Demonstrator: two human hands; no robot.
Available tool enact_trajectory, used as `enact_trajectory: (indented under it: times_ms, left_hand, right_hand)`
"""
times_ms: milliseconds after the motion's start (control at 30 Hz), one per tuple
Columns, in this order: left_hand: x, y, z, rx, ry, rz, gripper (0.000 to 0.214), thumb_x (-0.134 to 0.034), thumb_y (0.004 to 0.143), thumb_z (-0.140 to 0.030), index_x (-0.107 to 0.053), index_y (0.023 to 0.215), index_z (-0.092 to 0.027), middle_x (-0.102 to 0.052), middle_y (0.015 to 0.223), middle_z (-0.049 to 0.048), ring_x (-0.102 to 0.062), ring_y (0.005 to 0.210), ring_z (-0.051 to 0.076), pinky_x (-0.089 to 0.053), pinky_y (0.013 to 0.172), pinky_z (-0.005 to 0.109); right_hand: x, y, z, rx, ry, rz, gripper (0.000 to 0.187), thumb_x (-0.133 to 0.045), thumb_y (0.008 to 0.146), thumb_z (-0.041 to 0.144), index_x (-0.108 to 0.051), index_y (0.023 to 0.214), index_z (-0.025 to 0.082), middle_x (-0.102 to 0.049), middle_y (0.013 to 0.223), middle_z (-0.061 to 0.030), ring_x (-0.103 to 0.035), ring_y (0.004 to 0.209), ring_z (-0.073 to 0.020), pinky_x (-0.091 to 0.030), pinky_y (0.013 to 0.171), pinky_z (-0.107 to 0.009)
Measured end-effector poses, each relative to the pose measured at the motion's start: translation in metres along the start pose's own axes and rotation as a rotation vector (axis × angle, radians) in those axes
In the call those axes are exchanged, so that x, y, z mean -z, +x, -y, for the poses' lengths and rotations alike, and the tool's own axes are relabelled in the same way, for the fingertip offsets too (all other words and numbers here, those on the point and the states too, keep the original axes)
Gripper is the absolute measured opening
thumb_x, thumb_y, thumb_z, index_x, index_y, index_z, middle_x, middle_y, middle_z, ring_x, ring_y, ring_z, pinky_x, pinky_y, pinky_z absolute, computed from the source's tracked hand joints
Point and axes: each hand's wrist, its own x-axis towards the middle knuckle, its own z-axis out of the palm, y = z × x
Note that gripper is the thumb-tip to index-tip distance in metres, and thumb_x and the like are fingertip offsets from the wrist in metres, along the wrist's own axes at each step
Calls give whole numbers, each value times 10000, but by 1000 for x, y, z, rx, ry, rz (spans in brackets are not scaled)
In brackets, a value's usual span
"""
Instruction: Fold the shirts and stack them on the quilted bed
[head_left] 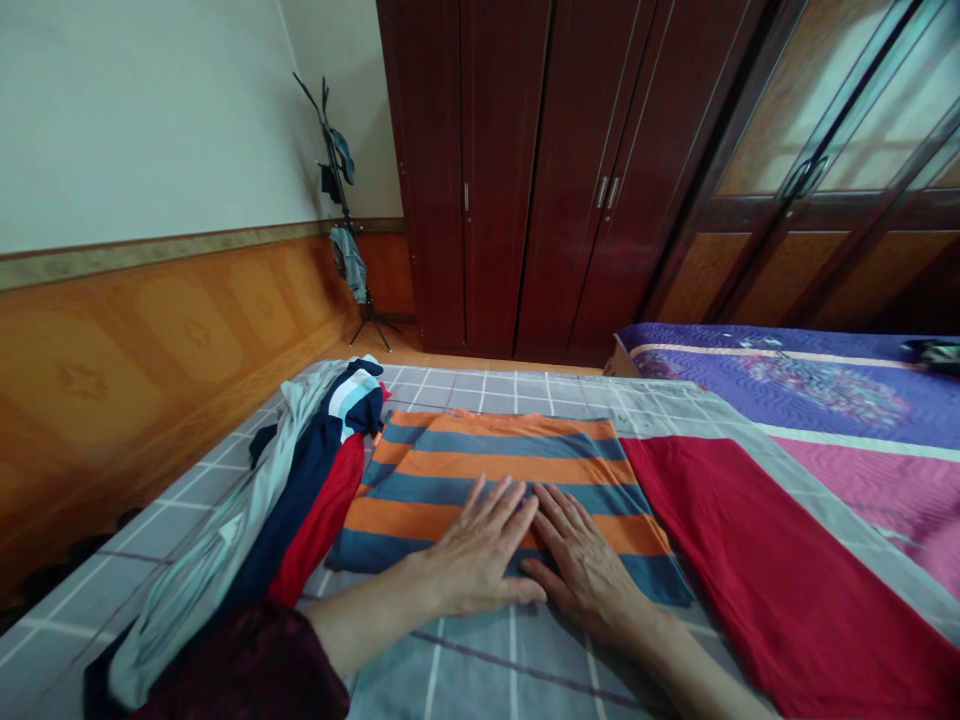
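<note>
An orange and grey-blue striped garment (499, 465), probably a shirt, is spread out on the grey checked bed cover (469, 660). My left hand (487, 550) rests on its near part with the fingers stretched out. Beside it my right hand (574, 555) lies just as flat, fingers extended, and the two hands nearly touch at the fingertips. Neither hand grips anything. Red folded cloth (780, 560) lies against the garment's right side. Along its left side is a heap of clothes (300, 480) in grey, navy, white and red.
A second bed with a purple and pink cover (832, 390) adjoins on the right. Dark red wardrobes (525, 180) stand beyond the bed's far edge. A coat rack (341, 190) with hanging items is in the far left corner, near the wood-panelled wall (165, 350).
</note>
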Motion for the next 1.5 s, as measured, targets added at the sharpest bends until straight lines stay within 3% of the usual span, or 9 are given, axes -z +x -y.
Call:
enact_trajectory:
  times_ms: [167,567,667,767,867,967,1067,1167,1500]
  left_hand:
    - [-15,8,8,-11,-14,49,894,-309,808,-744,-74,1484,-207,-66,1544,126,-3,1415,302,-40,1121,563]
    - [6,-110,99,535,249,41,814,-360,845,-671,-262,1448,-133,-181,1506,171,-149,1391,351,-192,1101,522]
    - [25,-100,100,538,261,45,777,-335,863,-657,-318,1429,-125,-246,1490,171,-172,1390,342,-182,1100,531]
    - [35,-64,89,350,240,29,721,-282,892,-638,-249,1455,-189,-173,1527,95,-108,1413,283,-110,1127,503]
    - [30,-25,86,241,175,58,725,-226,900,-644,-163,1473,-204,-102,1542,69,-63,1421,243,-77,1139,475]
    - [20,-7,107,339,135,86,790,-222,880,-675,-146,1476,-161,-79,1539,103,-51,1419,275,-91,1124,515]
    - [15,-15,137,489,159,40,798,-272,881,-653,-172,1472,-126,-122,1531,133,-100,1412,302,-112,1114,532]
    - [13,-35,158,514,174,-35,726,-300,901,-585,-248,1453,-117,-213,1513,140,-160,1404,285,-137,1120,499]
    - [3,-57,173,473,132,-187,602,-326,910,-484,-418,1375,-113,-330,1472,138,-269,1374,261,-233,1113,458]
  right_hand:
    - [0,-4,-5,-16,-28,19,635,-400,906,536,-348,1422,170,-283,1486,-121,-226,1373,-293,-307,1082,-503]
    - [-17,-11,-33,-237,-150,-168,696,-380,883,592,-457,1342,74,-397,1415,-191,-330,1327,-320,-350,1052,-484]
    - [-18,-10,-33,-245,-169,-173,695,-377,885,591,-454,1344,76,-397,1414,-199,-327,1327,-328,-339,1056,-490]
    - [-17,-10,-33,-227,-183,-161,661,-372,893,576,-463,1342,101,-388,1421,-197,-325,1327,-331,-349,1045,-496]
    - [-17,-11,-33,-218,-174,-152,635,-375,896,565,-461,1345,125,-372,1436,-180,-309,1337,-319,-348,1047,-492]
    - [-18,-12,-34,-228,-161,-147,628,-390,894,563,-452,1354,140,-350,1453,-164,-290,1348,-312,-342,1053,-488]
    - [-16,-13,-34,-246,-155,-133,618,-398,894,559,-449,1359,154,-354,1453,-154,-294,1347,-305,-343,1053,-482]
    - [-12,-12,-34,-259,-132,-107,609,-407,896,543,-459,1352,143,-346,1453,-168,-297,1345,-309,-340,1055,-486]
    - [7,-10,-40,-426,-82,-71,507,-399,914,438,-523,1289,120,-446,1389,-160,-384,1298,-296,-355,1041,-481]
